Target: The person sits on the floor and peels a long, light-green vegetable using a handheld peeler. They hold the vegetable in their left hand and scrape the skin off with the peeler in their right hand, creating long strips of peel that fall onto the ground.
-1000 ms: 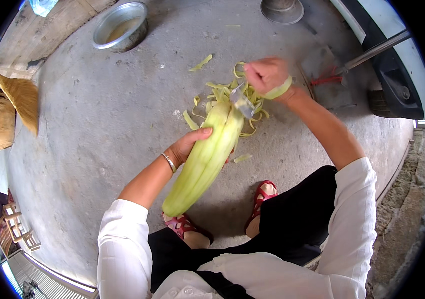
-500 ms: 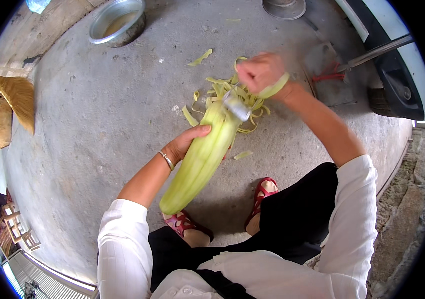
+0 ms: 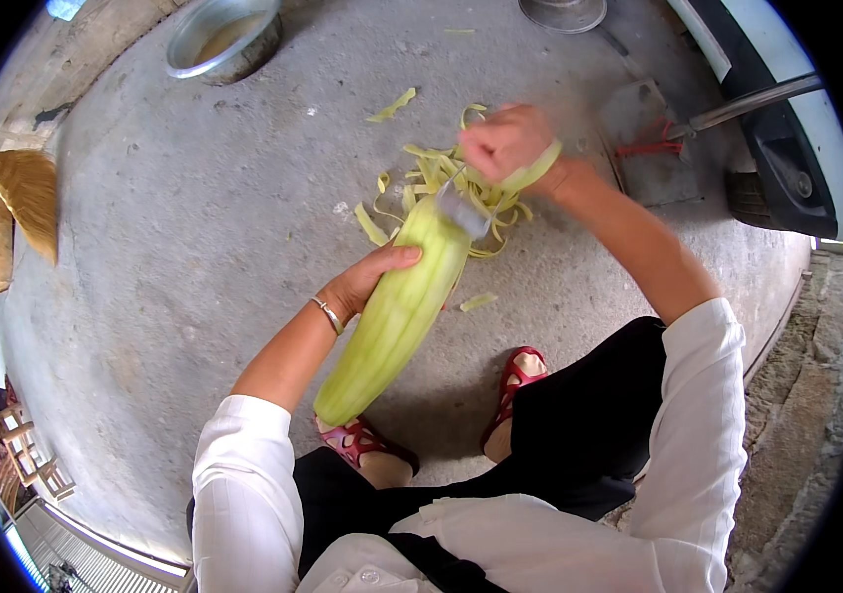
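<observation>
The big pale green gourd [image 3: 392,316] is up in front of me, slanting from far right to near left, with its near end over my left red sandal [image 3: 360,440]. Most of the side I can see looks bare and pale, so I think a lot of its skin is off. The near tip looks greener, so some may be left there. I can't see the underside, so I can't tell about that part.

My left hand [image 3: 377,277] is wrapped around its left side, thumb on top. My right hand [image 3: 512,143] is a tight fist, gripping the peeler [image 3: 463,212] at the far end. It's blurry, so I can't tell if the blade is touching.

Just past that end is a messy pile of peels [image 3: 433,170] on the floor [image 3: 194,217]. A green strip [image 3: 537,166], maybe peel, lies over my right wrist. It could get in my way a bit.

Farther off, a metal basin [image 3: 243,67] sits far left, and a straw broom [image 3: 26,198] is at the left. On the right there's a metal pole [image 3: 753,104]. They all look well apart from my work.
</observation>
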Demonstrator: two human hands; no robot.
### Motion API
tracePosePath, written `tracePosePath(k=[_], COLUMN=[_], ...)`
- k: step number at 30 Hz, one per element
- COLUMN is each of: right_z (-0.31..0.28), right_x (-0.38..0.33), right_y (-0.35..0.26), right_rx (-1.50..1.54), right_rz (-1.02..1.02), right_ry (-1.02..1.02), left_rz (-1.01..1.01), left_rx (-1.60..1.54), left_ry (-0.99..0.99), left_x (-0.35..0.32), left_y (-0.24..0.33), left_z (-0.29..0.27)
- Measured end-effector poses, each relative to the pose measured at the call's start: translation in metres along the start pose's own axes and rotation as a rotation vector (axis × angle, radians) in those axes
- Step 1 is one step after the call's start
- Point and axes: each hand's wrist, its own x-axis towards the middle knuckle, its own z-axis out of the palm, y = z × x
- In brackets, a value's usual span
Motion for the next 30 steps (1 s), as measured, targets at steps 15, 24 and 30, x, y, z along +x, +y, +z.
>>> tracePosePath(k=[15,24,30], right_z=[0.012,-0.003,0.008], right_x=[0.001,-0.017,0.012], right_y=[-0.007,0.022,-0.037], right_rx=[0.092,0.067,0.088], right_rz=[0.084,0.262,-0.026], right_ry=[-0.055,-0.076,-0.138], left_rz=[0.0,0.03,0.042], left_rx=[-0.001,0.059,0.132], left_ry=[-0.002,-0.117,0.022], left_x=[-0.002,-0.004,0.0], left_y=[0.002,0.0,0.007], left_z=[-0.003,0.003,-0.002])
